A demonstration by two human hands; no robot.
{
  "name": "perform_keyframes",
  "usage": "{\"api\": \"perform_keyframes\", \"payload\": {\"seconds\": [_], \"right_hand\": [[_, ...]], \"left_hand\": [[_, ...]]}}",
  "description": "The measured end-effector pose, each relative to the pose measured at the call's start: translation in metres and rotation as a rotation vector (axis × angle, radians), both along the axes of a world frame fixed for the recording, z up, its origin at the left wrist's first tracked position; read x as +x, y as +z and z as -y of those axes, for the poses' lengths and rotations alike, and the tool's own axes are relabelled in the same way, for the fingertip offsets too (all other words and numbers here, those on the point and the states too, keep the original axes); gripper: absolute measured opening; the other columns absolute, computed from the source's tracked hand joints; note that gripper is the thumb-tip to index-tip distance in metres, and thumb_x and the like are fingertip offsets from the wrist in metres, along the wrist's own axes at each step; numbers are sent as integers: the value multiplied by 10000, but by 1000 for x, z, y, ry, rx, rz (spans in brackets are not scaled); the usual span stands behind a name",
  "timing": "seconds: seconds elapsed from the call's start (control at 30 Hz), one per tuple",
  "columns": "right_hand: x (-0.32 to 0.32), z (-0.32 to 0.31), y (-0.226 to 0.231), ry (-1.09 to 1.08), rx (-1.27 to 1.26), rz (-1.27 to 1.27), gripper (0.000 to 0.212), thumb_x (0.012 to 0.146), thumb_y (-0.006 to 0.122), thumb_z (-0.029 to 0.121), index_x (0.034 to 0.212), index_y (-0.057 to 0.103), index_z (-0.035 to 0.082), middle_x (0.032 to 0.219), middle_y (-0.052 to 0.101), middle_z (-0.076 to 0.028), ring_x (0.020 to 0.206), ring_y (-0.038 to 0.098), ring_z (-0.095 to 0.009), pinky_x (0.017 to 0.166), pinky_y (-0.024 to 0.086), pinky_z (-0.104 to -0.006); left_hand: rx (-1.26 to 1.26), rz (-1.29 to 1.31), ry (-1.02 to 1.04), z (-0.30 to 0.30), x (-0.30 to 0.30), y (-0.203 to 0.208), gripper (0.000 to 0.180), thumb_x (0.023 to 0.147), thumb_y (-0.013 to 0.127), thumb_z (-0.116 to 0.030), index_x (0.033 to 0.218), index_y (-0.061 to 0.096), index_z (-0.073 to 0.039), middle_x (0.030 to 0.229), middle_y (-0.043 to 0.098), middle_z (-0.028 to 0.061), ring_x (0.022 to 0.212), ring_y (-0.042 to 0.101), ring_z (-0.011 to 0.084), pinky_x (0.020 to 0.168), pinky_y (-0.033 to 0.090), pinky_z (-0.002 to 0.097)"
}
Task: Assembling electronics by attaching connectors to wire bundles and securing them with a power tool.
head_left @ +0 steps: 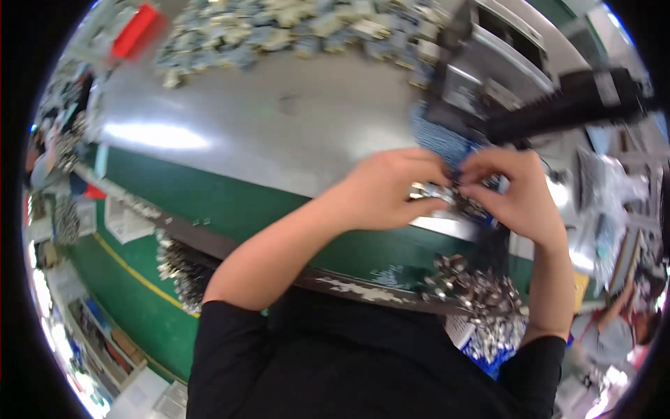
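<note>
My left hand (398, 187) is closed, its thumb and fingers pinching a small shiny metal part (429, 192). Facing it, my right hand (520, 188) has its fingertips curled together close to the same spot; motion blur and the fingers hide what they hold, if anything. Both hands are just in front of a black bench machine (474, 105). A blue, textured heap of small pieces (440, 136) lies behind my fingertips. Something dark and blue is partly visible between the hands, too blurred to name.
Many grey-blue and cream connector-like pieces (300, 28) cover the back of the metal tabletop (279, 119). Loose metal parts (478, 286) are heaped at the near right edge, above a container of similar parts (492, 342). A red bin (137, 31) stands far left.
</note>
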State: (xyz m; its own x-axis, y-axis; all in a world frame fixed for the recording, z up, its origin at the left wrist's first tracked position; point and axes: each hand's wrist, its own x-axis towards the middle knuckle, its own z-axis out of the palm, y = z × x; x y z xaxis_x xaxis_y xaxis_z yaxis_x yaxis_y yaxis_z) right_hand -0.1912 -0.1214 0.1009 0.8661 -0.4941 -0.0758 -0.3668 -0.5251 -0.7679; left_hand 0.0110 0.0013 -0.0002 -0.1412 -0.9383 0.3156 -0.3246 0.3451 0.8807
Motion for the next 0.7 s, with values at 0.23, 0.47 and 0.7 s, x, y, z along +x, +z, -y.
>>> {"api": "perform_keyframes", "payload": {"seconds": [0.23, 0.47, 0.7], "right_hand": [[-3, 4, -18, 10, 67, -32, 308, 869, 735, -75, 1135, 596, -5, 900, 756, -115, 887, 743, -209, 803, 551, -324], [-3, -2, -26, 16, -27, 1, 315, 876, 738, -62, 1147, 591, 3, 904, 768, -147, 879, 770, -301, 776, 558, -355], [-3, -7, -35, 52, -116, 44, 263, 873, 729, -71, 1095, 611, 5, 940, 756, -155, 881, 769, -326, 754, 575, -395]], "left_hand": [[15, -6, 11, 2, -6, -1, 312, 831, 865, -64, 1094, 714, 10, 1184, 749, 169, 1091, 735, 353, 944, 581, 414], [-19, 7, 47, 2, -10, -5, 319, 825, 869, -93, 1066, 676, -11, 1165, 735, 148, 1045, 722, 356, 898, 574, 413], [8, 14, 46, 0, -9, -3, 358, 800, 894, -58, 1066, 664, 8, 1203, 724, 185, 1084, 717, 359, 941, 567, 407]]}}
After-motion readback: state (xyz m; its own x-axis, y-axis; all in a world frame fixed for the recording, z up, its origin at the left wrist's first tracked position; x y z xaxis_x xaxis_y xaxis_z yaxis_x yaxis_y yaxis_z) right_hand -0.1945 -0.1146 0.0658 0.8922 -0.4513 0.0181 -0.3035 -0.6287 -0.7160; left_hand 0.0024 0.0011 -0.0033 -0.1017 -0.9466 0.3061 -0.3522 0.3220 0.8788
